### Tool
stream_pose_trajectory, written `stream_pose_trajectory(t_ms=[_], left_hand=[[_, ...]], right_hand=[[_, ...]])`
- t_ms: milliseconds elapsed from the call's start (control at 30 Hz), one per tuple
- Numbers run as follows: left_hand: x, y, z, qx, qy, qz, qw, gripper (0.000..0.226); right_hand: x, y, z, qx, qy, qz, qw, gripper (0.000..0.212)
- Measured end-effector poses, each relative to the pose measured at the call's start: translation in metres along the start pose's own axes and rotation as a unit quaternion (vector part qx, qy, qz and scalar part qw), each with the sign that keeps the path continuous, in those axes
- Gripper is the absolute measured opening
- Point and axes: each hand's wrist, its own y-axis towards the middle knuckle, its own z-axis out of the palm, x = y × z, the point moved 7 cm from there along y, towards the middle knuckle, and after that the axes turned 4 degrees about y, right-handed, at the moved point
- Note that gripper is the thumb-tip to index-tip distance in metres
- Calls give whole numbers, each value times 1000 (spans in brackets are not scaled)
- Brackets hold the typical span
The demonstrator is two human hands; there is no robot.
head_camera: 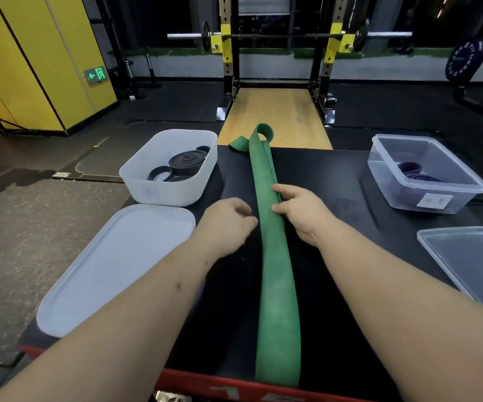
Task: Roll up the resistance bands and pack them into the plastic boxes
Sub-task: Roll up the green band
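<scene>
Along the tabletop [336, 181] lies the green band [275, 271], unrolled; the grip of the right hand [298, 213] pinches its edge; the left hand [228, 221] curls loosely beside, empty; a crooked start might telescope the roll.

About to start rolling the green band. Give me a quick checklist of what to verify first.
1. Green band straight along the table: ok.
2. Far end flat: not ok, it curls and folds past the table's far edge.
3. Right hand on band: ok, fingers grip its right edge.
4. Left hand grip: cannot tell, it sits at the left edge.
5. White box open: ok, lid off, black rolls inside.
6. Clear box open: ok, purple bands inside.
</scene>
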Motion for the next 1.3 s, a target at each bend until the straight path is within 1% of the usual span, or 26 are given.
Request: stream_pose_trajectory(t_ms=[100,133,167,233,300,367,433,533,633,700,733,800,900,1000,1067,1133,1200,1300], left_hand=[[-1,41,1,-39,-46,-9,998,38],[-3,52,2,-44,-59,-11,997,41],[-9,60,3,-46,-75,-9,996,39],[-17,72,7,-46,-96,-2,994,26],[-19,82,13,-38,-155,-5,987,18],[-19,89,18,-24,-229,-15,973,22],[-19,94,20,-11,-258,-13,966,27],[-12,98,23,4,-278,-20,960,30],[-6,98,24,15,-315,-30,949,31],[-4,98,27,19,-336,-33,941,32],[-3,98,28,19,-343,-34,938,32],[-1,98,29,14,-342,-30,939,34],[2,99,30,12,-330,-18,944,35],[5,102,31,18,-328,-15,944,34],[8,105,32,23,-332,-17,943,34],[11,108,32,24,-341,-24,939,33],[14,109,32,24,-354,-30,934,33],[13,109,33,26,-361,-35,931,33]], right_hand=[[-2,-1,-2,6,21,-8,1000,57],[-2,-2,-3,12,34,-9,999,57],[-2,-3,-3,20,50,-10,998,56],[2,-7,-4,35,97,-12,995,55],[5,-8,-4,47,127,-11,991,54],[7,-9,-2,51,133,-6,990,53],[9,-6,-3,45,140,8,989,45],[25,3,-7,23,117,22,993,27],[44,30,-10,-7,72,28,997,26],[53,57,-5,-2,35,35,999,28],[57,72,-3,-6,14,31,999,28],[67,107,-6,-42,-22,15,999,26],[79,148,-6,-69,-64,19,995,15],[80,176,3,-58,-13,54,997,30],[80,185,9,-51,9,74,996,35],[78,194,10,-53,13,81,995,35],[77,200,10,-63,21,77,995,32],[83,203,16,-34,28,58,997,28]])
